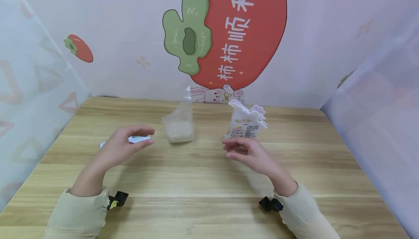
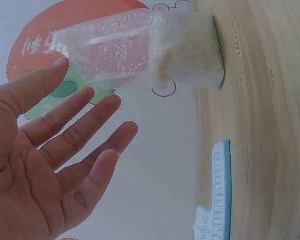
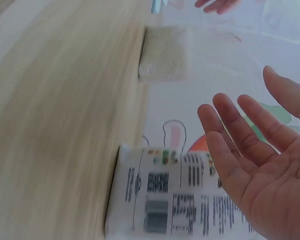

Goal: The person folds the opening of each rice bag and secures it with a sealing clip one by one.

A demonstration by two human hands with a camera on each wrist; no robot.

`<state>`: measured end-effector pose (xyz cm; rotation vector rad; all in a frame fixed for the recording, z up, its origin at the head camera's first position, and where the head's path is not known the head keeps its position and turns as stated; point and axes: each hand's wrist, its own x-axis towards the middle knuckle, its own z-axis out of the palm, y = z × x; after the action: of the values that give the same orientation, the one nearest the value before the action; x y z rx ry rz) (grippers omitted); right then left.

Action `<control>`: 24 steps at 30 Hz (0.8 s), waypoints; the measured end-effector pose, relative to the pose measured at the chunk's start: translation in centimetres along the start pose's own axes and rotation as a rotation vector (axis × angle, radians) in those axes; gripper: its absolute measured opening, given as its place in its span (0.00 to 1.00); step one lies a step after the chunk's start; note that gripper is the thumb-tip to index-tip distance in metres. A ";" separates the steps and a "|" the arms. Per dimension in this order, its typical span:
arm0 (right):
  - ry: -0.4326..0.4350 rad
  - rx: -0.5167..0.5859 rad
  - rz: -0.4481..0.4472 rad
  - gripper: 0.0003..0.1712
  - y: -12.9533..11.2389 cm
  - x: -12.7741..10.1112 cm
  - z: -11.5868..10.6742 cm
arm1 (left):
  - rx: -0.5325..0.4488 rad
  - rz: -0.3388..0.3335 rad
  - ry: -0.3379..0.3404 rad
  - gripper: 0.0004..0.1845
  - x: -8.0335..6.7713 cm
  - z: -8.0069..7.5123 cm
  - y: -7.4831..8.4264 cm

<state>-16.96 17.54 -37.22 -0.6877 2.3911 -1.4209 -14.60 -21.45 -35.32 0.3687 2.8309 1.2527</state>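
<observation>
Head view: both grips empty, left hand [image 1: 126,142] and right hand [image 1: 247,152] fingers loosely spread, flanking upright clear plastic rice bag [image 1: 179,125] on wooden counter [image 1: 203,180], ready to approach it.

Clear plastic bag [image 1: 179,122], matt wood table [image 1: 203,180]

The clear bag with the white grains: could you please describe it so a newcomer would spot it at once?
On the wooden table, look below the big red persimmon picture on the back wall. The clear plastic bag stands there, between the left hand and the printed white pouch. Unlike the pouch, it is see-through, with white grains filling its bottom.
</observation>
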 end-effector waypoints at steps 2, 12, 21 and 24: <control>-0.011 0.001 -0.017 0.23 -0.4 0.7 0.5 | 0.006 -0.004 0.014 0.23 0.3 -0.1 -0.2; 0.019 0.021 -0.047 0.28 -0.7 4.1 2.5 | -0.064 -0.024 0.021 0.28 2.1 0.2 -1.5; 0.036 -0.050 -0.009 0.31 -0.6 7.1 4.1 | -0.064 0.020 -0.021 0.29 3.9 1.5 -2.3; 0.028 -0.058 0.019 0.32 -0.7 7.8 4.4 | -0.058 0.019 -0.038 0.31 4.2 1.8 -2.3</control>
<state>-21.38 9.82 -38.73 -0.6620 2.4626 -1.3667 -18.97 -20.69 -37.87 0.4142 2.7588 1.3139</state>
